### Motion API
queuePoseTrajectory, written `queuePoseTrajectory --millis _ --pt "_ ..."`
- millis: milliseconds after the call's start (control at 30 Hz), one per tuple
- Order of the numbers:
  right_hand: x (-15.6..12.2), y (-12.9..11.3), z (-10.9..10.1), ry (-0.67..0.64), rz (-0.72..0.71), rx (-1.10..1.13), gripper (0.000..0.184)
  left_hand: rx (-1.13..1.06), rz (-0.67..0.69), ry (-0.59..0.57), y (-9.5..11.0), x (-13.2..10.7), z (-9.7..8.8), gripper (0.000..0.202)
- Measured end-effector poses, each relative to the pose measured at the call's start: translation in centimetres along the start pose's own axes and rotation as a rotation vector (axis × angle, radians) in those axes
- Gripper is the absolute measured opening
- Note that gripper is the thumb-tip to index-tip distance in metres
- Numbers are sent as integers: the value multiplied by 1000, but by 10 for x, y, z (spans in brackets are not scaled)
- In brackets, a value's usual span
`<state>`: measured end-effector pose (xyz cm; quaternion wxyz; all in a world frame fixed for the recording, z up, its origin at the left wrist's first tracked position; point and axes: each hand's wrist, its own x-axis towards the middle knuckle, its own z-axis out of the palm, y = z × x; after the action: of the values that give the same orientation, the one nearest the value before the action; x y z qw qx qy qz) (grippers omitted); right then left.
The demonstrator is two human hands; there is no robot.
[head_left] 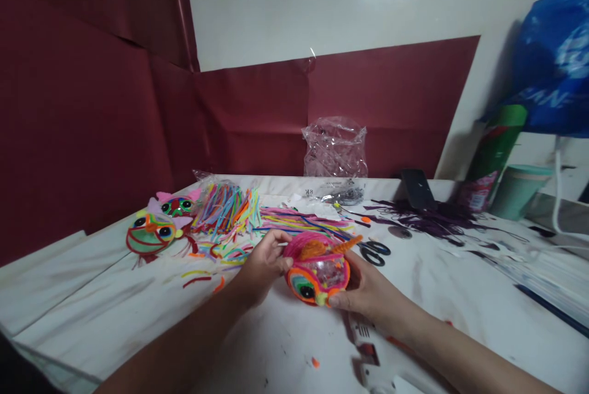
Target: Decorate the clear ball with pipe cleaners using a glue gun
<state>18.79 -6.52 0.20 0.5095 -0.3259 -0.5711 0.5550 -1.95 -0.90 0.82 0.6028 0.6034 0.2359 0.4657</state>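
Observation:
Between my two hands is a pink and orange pipe-cleaner owl craft point(317, 268) with a big round eye and a clear, shiny middle. My left hand point(269, 259) pinches its left edge, fingers curled. On the other side my right hand point(361, 289) grips the craft, thumb near the small yellow beak. An orange fuzzy piece sticks out at its upper right. Just behind it lie black-handled scissors point(375, 253) and a row of loose pipe cleaners point(299, 219). Under my right wrist, a white tool point(368, 351), perhaps a glue gun, is partly covered.
Two finished-looking owl crafts point(154, 234) sit at the left beside a bundle of colourful pipe cleaners point(225, 210). Farther back stand a clear plastic bag point(335, 148) and a dark phone point(418, 188) by purple strips point(442, 222). A green cup point(519, 191) is at the right.

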Motion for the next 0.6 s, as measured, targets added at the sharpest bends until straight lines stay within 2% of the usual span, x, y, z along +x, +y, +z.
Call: queuePoseTrajectory --millis 267,467,600 --pt "1 -4 -2 -29 63 32 75 17 -40 20 7 -3 3 38" --pt "3 -6 -7 -85 30 27 74 -15 -41 52 21 -7 7 37" --pt "2 -2 -7 -107 38 36 74 1 -68 48 24 -8 8 38"
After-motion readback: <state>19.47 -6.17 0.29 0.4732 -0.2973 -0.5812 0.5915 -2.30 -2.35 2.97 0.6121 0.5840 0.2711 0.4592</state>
